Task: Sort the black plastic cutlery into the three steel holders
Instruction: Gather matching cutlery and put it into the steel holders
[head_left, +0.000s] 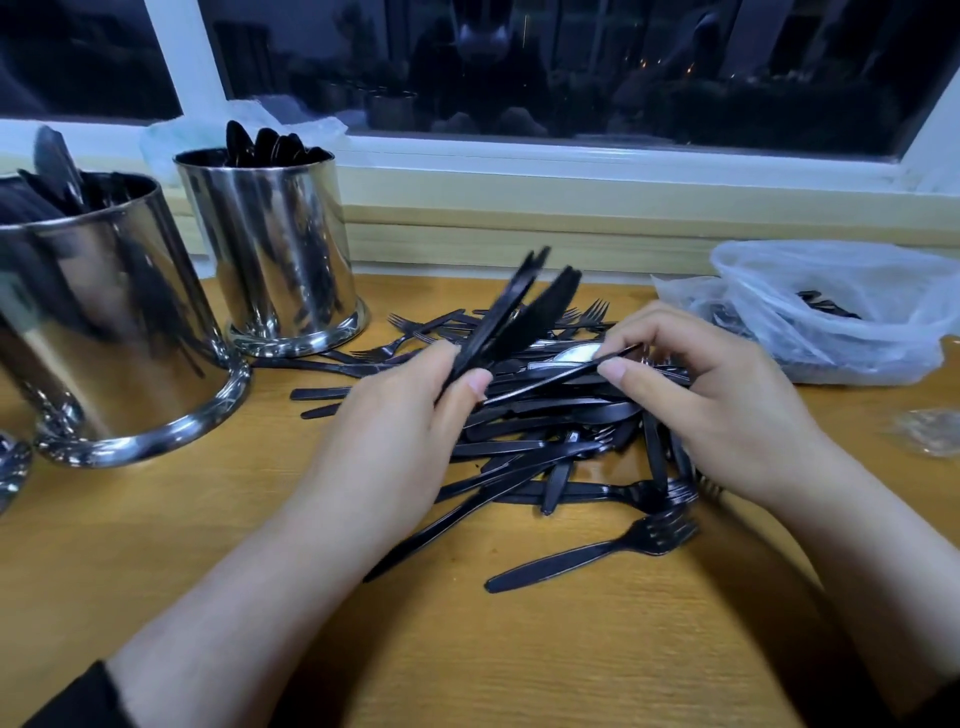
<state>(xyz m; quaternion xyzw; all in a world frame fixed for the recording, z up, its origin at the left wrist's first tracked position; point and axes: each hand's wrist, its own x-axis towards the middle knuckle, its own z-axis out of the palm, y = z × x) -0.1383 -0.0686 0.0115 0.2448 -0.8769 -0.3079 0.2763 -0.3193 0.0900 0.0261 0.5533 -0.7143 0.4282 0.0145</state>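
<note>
Cutlery (545, 431) of black plastic lay in a loose heap on the wooden table (519, 649), between the two hands and a little beyond them; forks and knives were mixed, and one fork (597, 553) lay apart at the near edge of the heap. The left hand (395, 415) gripped a small bunch of knives (519, 306), their blades fanned up and away. The right hand (706, 395) pinched a further single piece (561, 371) by its thin edge and held it toward the bunch; its kind could not be told.

Two steel holders stood at the far left: the near holder (104, 332) and the far holder (275, 254), the latter showing spoon bowls at its rim. Only a sliver of a third steel item showed at the left edge. A plastic bag (841, 312) at the far right held more pieces.

Judgement: gathering was in hand, with sorting well short of complete. The next move would call for adding the single piece to the bunch, if matching, then carrying the bunch left to the proper holder.
</note>
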